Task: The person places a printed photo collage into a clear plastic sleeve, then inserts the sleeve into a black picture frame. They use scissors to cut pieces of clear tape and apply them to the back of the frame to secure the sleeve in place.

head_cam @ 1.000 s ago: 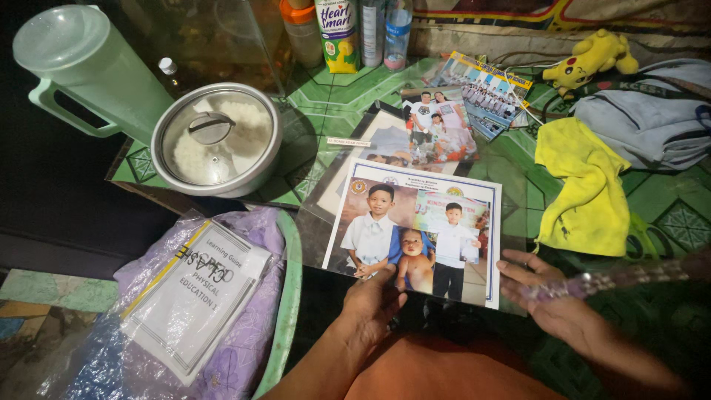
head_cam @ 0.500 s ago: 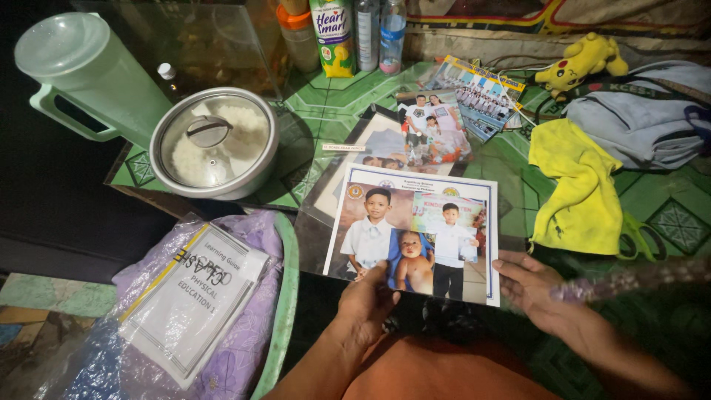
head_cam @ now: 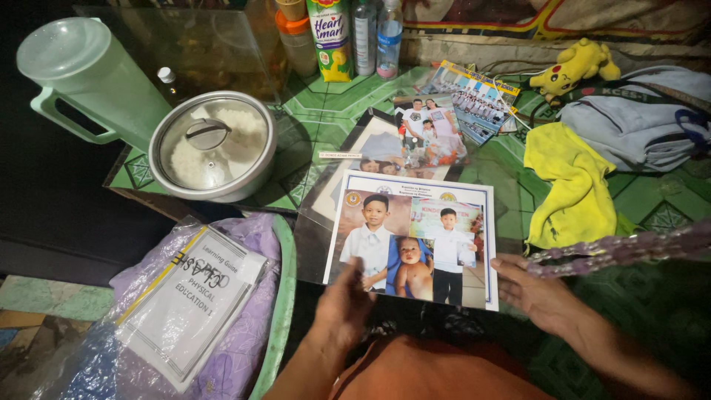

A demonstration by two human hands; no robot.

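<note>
A large printed photo sheet [head_cam: 415, 230] with a white border shows two standing children and a baby. It lies partly over the near edge of the green patterned table [head_cam: 326, 104]. My left hand [head_cam: 342, 305], blurred, grips the sheet's lower left edge. My right hand [head_cam: 539, 295] is palm up with its fingertips at the sheet's lower right corner. A strand of pale purple beads [head_cam: 622, 250] stretches from my right fingers to the right edge of view. I cannot tell whether the fingers pinch it.
Behind the sheet lie a framed picture [head_cam: 370, 148] and loose photos [head_cam: 429, 130]. A lidded pot [head_cam: 213, 144] and green pitcher [head_cam: 89, 78] stand left, bottles [head_cam: 389, 33] at the back. A yellow cloth [head_cam: 570, 185], plush toy [head_cam: 574, 65] and grey bag [head_cam: 637, 118] lie right. A bagged booklet [head_cam: 189, 296] lies lower left.
My left hand has slid down and left along the sheet's lower edge. The bead strand has risen from across my right hand to above it. The sheet has barely shifted.
</note>
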